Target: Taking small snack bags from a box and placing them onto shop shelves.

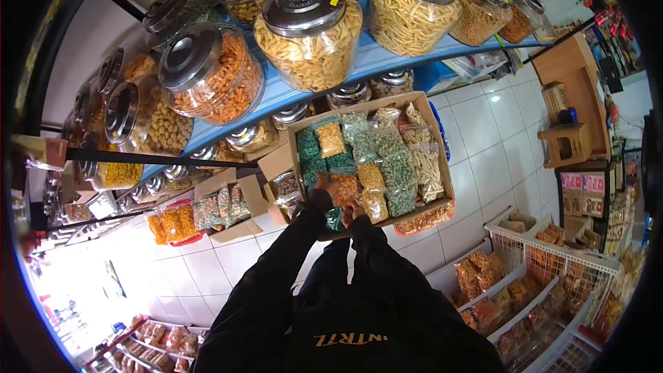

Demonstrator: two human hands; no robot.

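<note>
A wide cardboard box (440, 166) full of clear plastic bags of snacks lies in front of me. Both of my hands are at a bag of orange snacks (346, 189) in its near part. My left hand (326, 184) touches the bag's left side, and my right hand (353, 212) is at its near edge; the fingers are partly hidden. Bags of dark green snacks (308, 144) lie on the left, with a bag of yellow snacks (330, 139) on top. Bags of pale green snacks (400, 181) fill the middle, and bags of pale sticks (429, 171) line the right side.
Lidded jars (311, 36) of snacks stand on a blue shelf (380, 65) beyond the box. A smaller open carton (254, 202) and a red tray (189, 238) with orange bags are at the left. White wire baskets (559, 248) hold bags at lower right; a stool (567, 142) stands farther back.
</note>
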